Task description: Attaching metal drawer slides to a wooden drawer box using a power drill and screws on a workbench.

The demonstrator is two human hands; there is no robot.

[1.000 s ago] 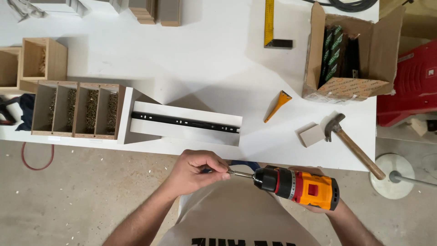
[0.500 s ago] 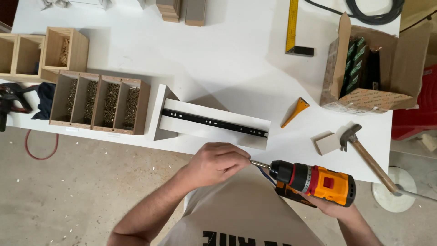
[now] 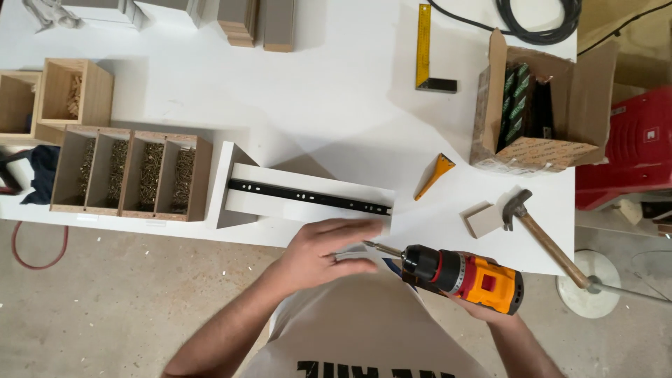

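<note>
My right hand (image 3: 483,308) grips an orange and black cordless drill (image 3: 462,276) held level, its bit (image 3: 381,247) pointing left at my left hand (image 3: 325,255). The left hand's fingers lie near the bit tip, just below a white drawer side panel (image 3: 308,203) with a black slide rail (image 3: 308,197) screwed along it. The hand looks blurred, and whether it pinches anything I cannot tell. The panel lies at the front edge of the white table (image 3: 329,91).
A wooden divided box of screws (image 3: 133,175) sits left of the panel. A hammer (image 3: 542,234), white block (image 3: 481,219), orange wedge (image 3: 434,175), open cardboard box (image 3: 539,105) and try square (image 3: 428,52) lie right. A red case (image 3: 630,147) stands beside the table.
My left hand has opened somewhat and slid right along the panel's front edge, staying at the bit tip. The drill is still level. The camera view has shifted closer to the table.
</note>
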